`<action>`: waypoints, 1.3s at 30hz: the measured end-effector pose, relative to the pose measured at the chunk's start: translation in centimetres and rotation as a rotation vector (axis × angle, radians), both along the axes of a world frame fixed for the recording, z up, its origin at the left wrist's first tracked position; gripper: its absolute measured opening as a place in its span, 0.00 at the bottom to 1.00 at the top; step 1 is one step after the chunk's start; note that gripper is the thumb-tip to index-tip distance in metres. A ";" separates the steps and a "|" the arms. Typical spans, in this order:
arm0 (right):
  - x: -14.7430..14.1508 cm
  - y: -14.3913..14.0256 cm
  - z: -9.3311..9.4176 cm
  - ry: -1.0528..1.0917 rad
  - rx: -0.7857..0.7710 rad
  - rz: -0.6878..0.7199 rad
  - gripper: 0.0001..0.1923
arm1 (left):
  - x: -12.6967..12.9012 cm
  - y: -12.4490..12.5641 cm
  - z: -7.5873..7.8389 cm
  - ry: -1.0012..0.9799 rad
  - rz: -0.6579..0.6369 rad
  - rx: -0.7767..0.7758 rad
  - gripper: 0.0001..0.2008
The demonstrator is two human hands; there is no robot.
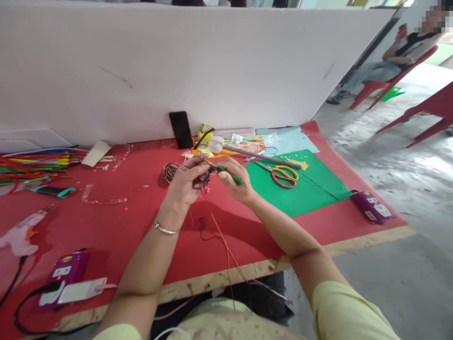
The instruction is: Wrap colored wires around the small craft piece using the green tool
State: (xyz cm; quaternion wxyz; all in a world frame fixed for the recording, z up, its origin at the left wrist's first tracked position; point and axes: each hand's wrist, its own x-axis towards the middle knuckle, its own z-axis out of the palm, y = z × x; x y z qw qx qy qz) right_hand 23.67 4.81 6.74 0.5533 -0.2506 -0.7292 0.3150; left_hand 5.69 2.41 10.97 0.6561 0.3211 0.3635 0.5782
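Nearest, orange threads trail down off the red surface from a small dark knot pinched in the left hand, its grip closed. The right hand, grip closed, holds a green stick touching the knot. Scissors lie near on green paper.

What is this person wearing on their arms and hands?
Both hands are bare, no gloves. The left hand has a thin silver bangle round the wrist. The right hand shows no ring, watch or band. Short pale yellow-green sleeves end above the elbows, so both forearms are uncovered.
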 end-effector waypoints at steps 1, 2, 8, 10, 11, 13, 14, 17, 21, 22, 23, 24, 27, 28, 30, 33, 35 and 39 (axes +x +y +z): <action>0.2 0.1 0.0 -0.030 0.070 -0.018 0.31 | 0.1 -0.1 0.1 -0.007 -0.002 -0.003 0.19; 0.3 0.2 -0.2 -0.050 0.123 -0.026 0.30 | 0.2 -0.1 0.2 -0.013 -0.002 -0.007 0.20; 0.2 0.8 -1.3 -0.035 0.284 -0.043 0.22 | 0.5 -0.3 0.5 -0.011 0.021 0.012 0.21; 0.2 0.9 -1.4 -0.033 0.303 -0.054 0.22 | 0.6 -0.3 0.4 0.007 0.050 0.032 0.22; 0.2 0.9 -1.4 -0.034 0.304 -0.061 0.22 | 0.7 -0.3 0.2 0.020 0.075 0.049 0.22; 0.2 0.9 -1.4 -0.037 0.297 -0.078 0.21 | 0.9 -0.1 -0.3 0.053 0.137 0.097 0.22; 0.2 1.0 -1.4 -0.035 0.293 -0.085 0.21 | 1.0 0.0 -0.6 0.073 0.170 0.127 0.21; 0.2 1.1 -1.4 -0.014 0.277 -0.107 0.19 | 1.2 0.4 -1.8 0.179 0.281 0.246 0.22; -0.3 1.3 -1.8 0.070 0.161 -0.174 0.21 | 1.1 0.6 -3.1 0.474 0.462 0.440 0.22; -0.5 1.3 -1.8 0.104 0.112 -0.176 0.22 | 1.0 0.5 -3.2 0.549 0.494 0.460 0.23; -0.7 1.2 -1.9 0.137 0.056 -0.166 0.22 | 1.0 0.5 -3.3 0.606 0.518 0.466 0.23; -0.9 1.1 -1.9 0.169 -0.002 -0.145 0.22 | 1.0 0.4 -3.3 0.633 0.532 0.464 0.23; -1.6 0.5 -1.9 0.239 -0.161 -0.057 0.24 | 1.2 0.4 -3.0 0.513 0.507 0.430 0.22; -1.7 0.4 -1.9 0.255 -0.193 -0.030 0.24 | 1.4 0.4 -2.7 0.430 0.479 0.404 0.22; -1.8 0.2 -2.0 0.274 -0.208 0.007 0.25 | 1.6 0.4 -2.2 0.263 0.405 0.322 0.22; -1.8 0.3 -2.1 0.273 -0.134 -0.016 0.26 | 1.7 0.3 -1.4 0.082 0.280 0.162 0.24; -1.7 0.4 -2.3 0.265 -0.079 -0.059 0.26 | 1.7 0.1 -0.9 0.008 0.214 0.075 0.23; -1.2 0.7 -2.5 0.217 -0.043 -0.081 0.27 | 1.5 0.0 -0.5 -0.058 0.141 -0.014 0.20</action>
